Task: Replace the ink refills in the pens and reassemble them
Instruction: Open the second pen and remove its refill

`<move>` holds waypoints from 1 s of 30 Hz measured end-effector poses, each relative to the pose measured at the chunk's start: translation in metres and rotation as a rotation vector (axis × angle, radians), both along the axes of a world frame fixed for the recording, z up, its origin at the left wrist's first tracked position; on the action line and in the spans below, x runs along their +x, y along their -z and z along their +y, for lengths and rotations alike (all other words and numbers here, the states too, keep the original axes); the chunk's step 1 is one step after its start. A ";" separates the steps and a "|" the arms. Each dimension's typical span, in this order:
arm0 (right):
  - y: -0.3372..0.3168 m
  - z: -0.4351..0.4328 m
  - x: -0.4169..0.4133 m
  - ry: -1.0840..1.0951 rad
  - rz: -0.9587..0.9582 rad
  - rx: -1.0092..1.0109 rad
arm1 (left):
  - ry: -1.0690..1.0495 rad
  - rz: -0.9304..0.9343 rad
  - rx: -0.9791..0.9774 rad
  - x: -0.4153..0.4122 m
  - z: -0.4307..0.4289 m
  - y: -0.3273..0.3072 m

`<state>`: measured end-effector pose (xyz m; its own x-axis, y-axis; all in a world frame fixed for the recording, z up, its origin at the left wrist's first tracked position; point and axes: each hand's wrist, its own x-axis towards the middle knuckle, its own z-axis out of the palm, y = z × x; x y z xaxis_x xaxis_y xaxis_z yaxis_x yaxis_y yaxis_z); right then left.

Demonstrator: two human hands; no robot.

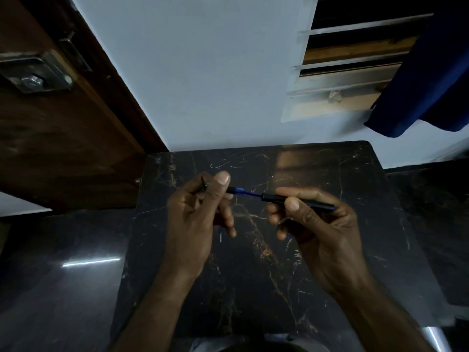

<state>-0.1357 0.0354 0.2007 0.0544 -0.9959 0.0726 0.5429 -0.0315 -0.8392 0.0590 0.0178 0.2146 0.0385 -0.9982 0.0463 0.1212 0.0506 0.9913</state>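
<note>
While you hold both hands above the dark marbled counter (317, 168), the pen lies split between them. From the head camera, your left hand (195, 219) pinches the front section (229, 189) between thumb and fingers; most of that piece is hidden behind the thumb. Your right hand (322, 229) is closed around the black barrel (299, 200), thumb pressed on its near side, the barrel's open mouth pointing left. A thin blue refill (250, 193) bridges the gap between the two parts, one end at the front section, the other entering the barrel mouth. The whole pen runs nearly level, tilting slightly down toward your right, and hangs clear of the counter. A small pale sliver (220, 237) shows on the counter below your left fingers; what it is I cannot tell.
</note>
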 end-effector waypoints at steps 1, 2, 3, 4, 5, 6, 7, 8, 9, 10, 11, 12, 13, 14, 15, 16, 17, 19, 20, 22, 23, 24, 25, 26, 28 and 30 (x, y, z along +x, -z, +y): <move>0.000 0.000 0.000 -0.002 0.002 0.000 | 0.016 0.017 0.009 0.000 -0.001 0.000; 0.000 0.000 0.000 -0.005 0.001 0.001 | 0.040 0.038 0.014 0.000 0.000 0.001; -0.001 -0.001 0.000 -0.006 -0.004 0.006 | 0.062 0.056 0.017 0.000 0.000 0.001; -0.002 -0.001 0.000 -0.008 -0.011 0.014 | 0.077 0.074 0.021 0.000 0.000 0.001; -0.002 -0.002 0.000 -0.011 -0.018 0.025 | 0.088 0.088 0.030 0.000 0.001 0.001; -0.002 -0.002 0.001 -0.016 -0.024 0.037 | 0.097 0.097 0.039 0.000 0.001 0.001; -0.002 -0.003 0.002 -0.025 -0.030 0.050 | 0.102 0.097 0.046 0.000 0.002 0.001; -0.002 -0.004 0.003 -0.037 -0.035 0.064 | 0.108 0.088 0.046 -0.001 0.003 0.001; -0.002 -0.004 0.005 -0.052 -0.040 0.075 | 0.115 0.066 0.039 -0.001 0.004 0.002; -0.001 -0.005 0.008 -0.069 -0.041 0.084 | 0.123 0.028 0.020 -0.002 0.005 0.002; -0.001 -0.006 0.010 -0.084 -0.036 0.090 | 0.130 -0.021 -0.009 -0.002 0.005 0.002; -0.001 -0.008 0.012 -0.093 -0.027 0.096 | 0.133 -0.069 -0.039 -0.001 0.005 0.002; 0.000 -0.009 0.013 -0.098 -0.017 0.102 | 0.125 -0.103 -0.057 0.000 0.004 0.003; 0.001 -0.011 0.013 -0.102 -0.011 0.104 | 0.105 -0.114 -0.059 0.002 0.002 0.003; 0.001 -0.013 0.013 -0.113 -0.011 0.100 | 0.081 -0.111 -0.050 0.004 0.000 0.004; 0.002 -0.015 0.013 -0.131 -0.012 0.091 | 0.059 -0.101 -0.035 0.007 -0.001 0.005; 0.002 -0.016 0.013 -0.152 -0.011 0.081 | 0.042 -0.091 -0.019 0.010 -0.003 0.006; 0.001 -0.020 0.013 -0.181 -0.014 0.070 | 0.033 -0.049 0.014 0.014 -0.006 0.008; 0.000 -0.021 0.014 -0.185 -0.021 0.072 | 0.037 -0.002 0.030 0.016 -0.007 0.009; -0.001 -0.024 0.013 -0.175 -0.040 0.080 | 0.052 0.145 0.071 0.022 -0.009 0.011; 0.000 -0.026 0.013 -0.168 -0.050 0.082 | 0.056 0.223 0.096 0.026 -0.011 0.012; 0.001 -0.026 0.012 -0.162 -0.059 0.084 | 0.050 0.291 0.115 0.033 -0.013 0.015; 0.002 -0.026 0.010 -0.154 -0.067 0.088 | 0.030 0.339 0.126 0.040 -0.014 0.020; 0.003 -0.026 0.009 -0.146 -0.073 0.095 | 0.002 0.361 0.130 0.048 -0.015 0.027; 0.006 -0.025 0.006 -0.129 -0.076 0.118 | -0.091 0.282 0.148 0.064 -0.015 0.050; 0.009 -0.024 0.003 -0.123 -0.076 0.146 | -0.196 -0.008 0.229 0.076 -0.011 0.087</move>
